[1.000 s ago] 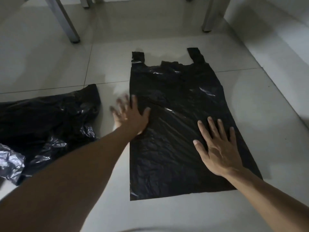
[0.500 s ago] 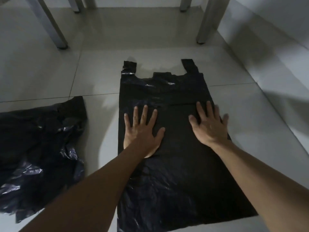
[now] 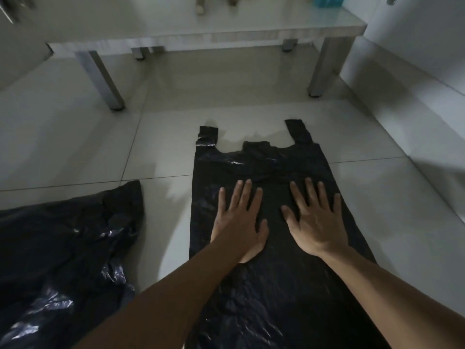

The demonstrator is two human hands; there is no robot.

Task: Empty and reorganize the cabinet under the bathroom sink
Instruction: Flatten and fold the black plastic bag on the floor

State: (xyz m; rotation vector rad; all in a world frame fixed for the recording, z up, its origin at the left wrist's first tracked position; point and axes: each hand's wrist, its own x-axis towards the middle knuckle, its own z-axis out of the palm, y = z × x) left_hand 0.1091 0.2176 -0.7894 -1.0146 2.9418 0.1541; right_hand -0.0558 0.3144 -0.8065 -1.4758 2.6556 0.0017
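A black plastic carrier bag (image 3: 271, 167) lies spread flat on the pale tiled floor, its two handles pointing away from me. My left hand (image 3: 239, 220) presses palm-down on the bag's middle, fingers straight and slightly spread. Beside it, my right hand (image 3: 314, 220) lies flat on the bag in the same way, a little to the right. Both forearms reach in from the bottom edge and cover the bag's near part.
A crumpled heap of black plastic bags (image 3: 63, 248) lies on the floor at the left. A low white table (image 3: 226, 34) with grey legs stands beyond the flat bag. A white wall (image 3: 415, 59) runs along the right.
Both hands have slid along the flat bag toward its handle end and come closer together. The view has tilted up, bringing the low table's top into sight.
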